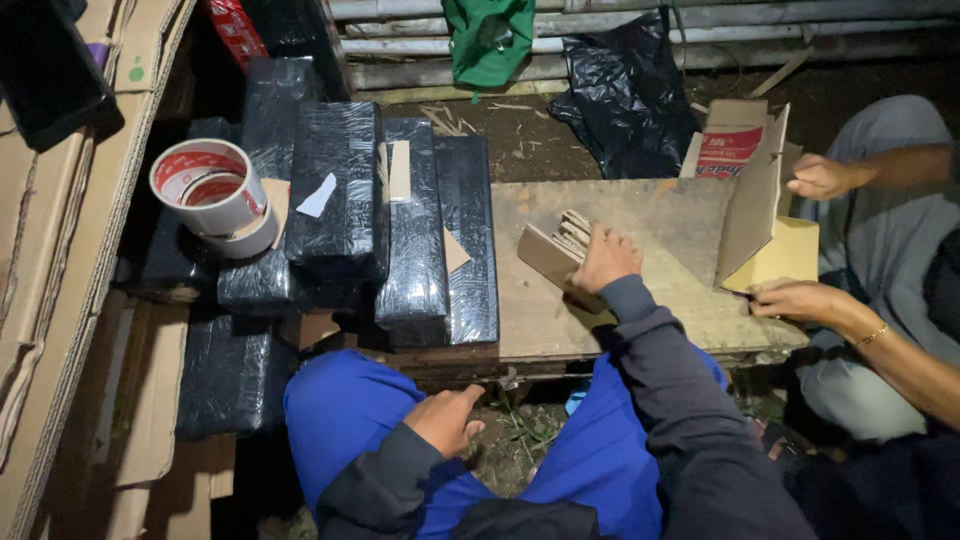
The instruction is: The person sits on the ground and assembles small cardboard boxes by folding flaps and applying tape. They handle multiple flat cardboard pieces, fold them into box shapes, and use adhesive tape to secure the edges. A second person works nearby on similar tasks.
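My right hand [603, 258] presses down on a small stack of folded brown cardboard pieces [553, 248] lying on a worn wooden board [620, 300]. My left hand [445, 418] rests on my left knee, in blue trousers, with the fingers loosely curled and nothing in it. To the right, another person's two hands [822, 177] [796, 298] hold a partly folded cardboard box [762, 215] standing on the board's right end.
Several bundles wrapped in black plastic [400, 220] are stacked left of the board. Two rolls of red-and-white tape [212, 195] sit on them. Flattened cardboard sheets [60, 300] lean at the far left. A black plastic bag [625, 95] and green cloth [488, 38] lie behind.
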